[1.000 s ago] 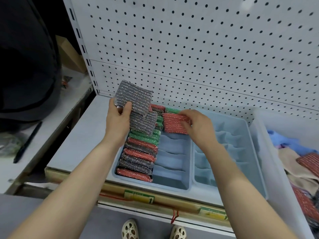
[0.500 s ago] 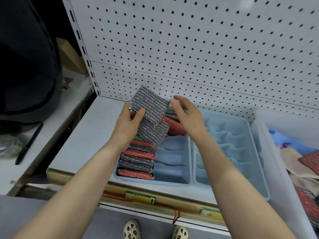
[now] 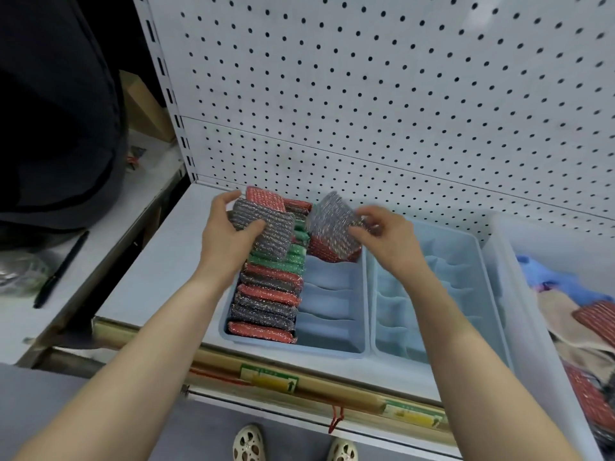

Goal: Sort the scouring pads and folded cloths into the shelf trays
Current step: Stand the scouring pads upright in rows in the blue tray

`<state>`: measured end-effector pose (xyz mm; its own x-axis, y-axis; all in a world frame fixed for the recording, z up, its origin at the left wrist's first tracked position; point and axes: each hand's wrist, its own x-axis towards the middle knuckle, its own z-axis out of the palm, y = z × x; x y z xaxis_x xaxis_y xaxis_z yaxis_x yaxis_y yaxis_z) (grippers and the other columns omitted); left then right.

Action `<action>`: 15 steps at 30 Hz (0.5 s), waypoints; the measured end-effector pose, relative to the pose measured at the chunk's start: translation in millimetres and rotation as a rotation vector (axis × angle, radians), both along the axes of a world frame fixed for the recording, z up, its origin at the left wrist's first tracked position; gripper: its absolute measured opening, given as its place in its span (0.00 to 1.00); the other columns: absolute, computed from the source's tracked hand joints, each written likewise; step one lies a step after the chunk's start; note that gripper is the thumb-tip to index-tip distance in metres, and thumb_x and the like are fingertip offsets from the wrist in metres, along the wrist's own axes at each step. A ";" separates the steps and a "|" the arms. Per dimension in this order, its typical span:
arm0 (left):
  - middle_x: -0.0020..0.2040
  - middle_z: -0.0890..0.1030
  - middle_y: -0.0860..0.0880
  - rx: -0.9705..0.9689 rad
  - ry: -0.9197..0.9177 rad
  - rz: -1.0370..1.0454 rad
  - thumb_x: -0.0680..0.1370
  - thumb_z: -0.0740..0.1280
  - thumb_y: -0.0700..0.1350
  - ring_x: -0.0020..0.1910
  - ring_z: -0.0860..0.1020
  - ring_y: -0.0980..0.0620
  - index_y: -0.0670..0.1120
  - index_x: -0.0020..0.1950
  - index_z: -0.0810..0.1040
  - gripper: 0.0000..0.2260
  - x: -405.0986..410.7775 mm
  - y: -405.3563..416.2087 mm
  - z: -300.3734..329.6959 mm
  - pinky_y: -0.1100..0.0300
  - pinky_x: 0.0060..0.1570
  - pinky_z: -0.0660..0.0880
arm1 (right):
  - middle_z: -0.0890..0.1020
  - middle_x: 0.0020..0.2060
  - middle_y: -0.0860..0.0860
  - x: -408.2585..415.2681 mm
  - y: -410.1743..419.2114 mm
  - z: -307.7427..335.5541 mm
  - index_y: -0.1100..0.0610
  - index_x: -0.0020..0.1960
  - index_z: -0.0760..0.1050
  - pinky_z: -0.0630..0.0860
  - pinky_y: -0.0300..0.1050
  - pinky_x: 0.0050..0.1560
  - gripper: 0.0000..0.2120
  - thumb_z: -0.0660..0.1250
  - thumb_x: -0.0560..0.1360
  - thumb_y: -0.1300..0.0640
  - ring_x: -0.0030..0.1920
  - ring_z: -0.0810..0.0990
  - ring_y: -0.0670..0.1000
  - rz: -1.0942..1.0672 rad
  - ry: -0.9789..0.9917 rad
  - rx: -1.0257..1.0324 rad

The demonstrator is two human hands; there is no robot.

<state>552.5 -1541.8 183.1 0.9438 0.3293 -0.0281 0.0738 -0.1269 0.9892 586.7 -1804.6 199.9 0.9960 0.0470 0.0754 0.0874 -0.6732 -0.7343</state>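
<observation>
From the head camera, looking down over the person's forearms, the right hand point(image 3: 382, 241) pinches a silver-grey metallic scouring pad point(image 3: 327, 216) between thumb and curled fingers, holding it tilted on edge above the back end of the pale blue plastic divided tray point(image 3: 332, 347) on the white shelf point(image 3: 166, 261). The left hand point(image 3: 229, 237) grips a small stack, a dark grey striped scouring pad point(image 3: 269, 234) on top and a red metallic scouring pad point(image 3: 266, 199) showing behind it, raised over the tray's left column. That column is packed front to back with a row of red, grey and green scouring pads point(image 3: 266, 301) standing on edge, their long sides running left to right across the tray. What matters for the placement is this: the open slots point(image 3: 327, 304) of the middle column lie directly below and toward the person from the right hand, just beside the red pads point(image 3: 329, 252) already standing at the back. The right hand is plainly the nearer one, and the silver pad's long edge would probably have to turn crosswise to match the dividers before dropping in. A second pale blue divided tray point(image 3: 439, 294) sits to the right, and beyond it a clear plastic bin point(image 3: 519, 294) holds loose cloths and pads.
</observation>
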 end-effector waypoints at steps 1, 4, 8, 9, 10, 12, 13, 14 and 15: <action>0.50 0.80 0.53 0.029 -0.001 -0.003 0.74 0.72 0.39 0.47 0.81 0.53 0.54 0.66 0.68 0.24 0.1 0.0 -0.9 0.46 0.55 0.79 | 0.83 0.45 0.47 -1.0 2.4 -1.1 0.47 0.53 0.80 0.77 0.48 0.52 0.10 0.73 0.72 0.54 0.44 0.82 0.51 0.062 0.001 -0.111; 0.51 0.77 0.59 0.160 -0.004 -0.046 0.75 0.72 0.40 0.50 0.80 0.54 0.54 0.68 0.67 0.25 -1.0 -5.0 -5.2 0.54 0.53 0.78 | 0.83 0.51 0.52 -1.3 12.7 -2.5 0.52 0.56 0.80 0.75 0.48 0.51 0.11 0.71 0.74 0.55 0.51 0.80 0.56 0.079 -0.091 -0.365; 0.54 0.76 0.55 0.288 -0.004 -0.060 0.75 0.70 0.39 0.51 0.77 0.55 0.53 0.70 0.66 0.26 -2.6 -5.9 -11.0 0.72 0.44 0.68 | 0.82 0.51 0.54 0.7 22.8 -4.7 0.55 0.56 0.79 0.72 0.48 0.44 0.12 0.65 0.74 0.61 0.51 0.79 0.59 0.000 -0.140 -0.626; 0.55 0.76 0.55 0.307 0.000 -0.062 0.76 0.70 0.39 0.51 0.76 0.55 0.52 0.71 0.66 0.26 -2.5 -5.5 -11.1 0.74 0.43 0.67 | 0.82 0.50 0.54 1.2 26.4 -6.5 0.55 0.55 0.79 0.71 0.47 0.42 0.12 0.64 0.73 0.64 0.51 0.79 0.59 0.001 -0.114 -0.695; 0.55 0.75 0.55 0.325 0.003 -0.067 0.76 0.70 0.39 0.51 0.75 0.55 0.52 0.71 0.66 0.26 -2.4 -5.4 -11.1 0.74 0.43 0.66 | 0.82 0.50 0.55 0.9 30.3 -8.4 0.56 0.53 0.79 0.69 0.46 0.41 0.13 0.64 0.72 0.65 0.51 0.79 0.59 0.011 -0.086 -0.751; 0.55 0.75 0.55 0.359 0.010 -0.078 0.76 0.69 0.38 0.51 0.74 0.55 0.52 0.72 0.65 0.27 -2.3 -5.9 -10.9 0.70 0.45 0.67 | 0.81 0.51 0.54 1.6 36.0 -14.4 0.56 0.53 0.79 0.69 0.45 0.43 0.11 0.65 0.73 0.65 0.54 0.78 0.58 0.055 -0.041 -0.829; 0.55 0.75 0.55 0.375 0.014 -0.081 0.76 0.69 0.38 0.51 0.74 0.56 0.52 0.72 0.65 0.27 -2.2 -6.5 -10.6 0.69 0.46 0.67 | 0.81 0.52 0.54 2.3 36.7 -17.2 0.56 0.53 0.80 0.70 0.46 0.45 0.10 0.67 0.74 0.63 0.57 0.76 0.57 0.078 -0.034 -0.861; 0.55 0.74 0.56 0.390 0.017 -0.084 0.76 0.69 0.38 0.51 0.73 0.56 0.52 0.72 0.65 0.27 -2.2 -7.1 -10.4 0.69 0.46 0.67 | 0.80 0.53 0.53 2.6 36.7 -19.0 0.55 0.54 0.80 0.72 0.46 0.48 0.09 0.70 0.74 0.59 0.59 0.74 0.56 0.090 -0.030 -0.870; 0.55 0.74 0.56 0.403 0.015 -0.088 0.77 0.68 0.38 0.51 0.73 0.56 0.52 0.72 0.65 0.27 -2.2 -7.6 -10.3 0.68 0.47 0.67 | 0.78 0.54 0.53 3.1 36.5 -20.6 0.55 0.55 0.80 0.72 0.46 0.50 0.11 0.72 0.73 0.55 0.60 0.73 0.56 0.088 -0.036 -0.837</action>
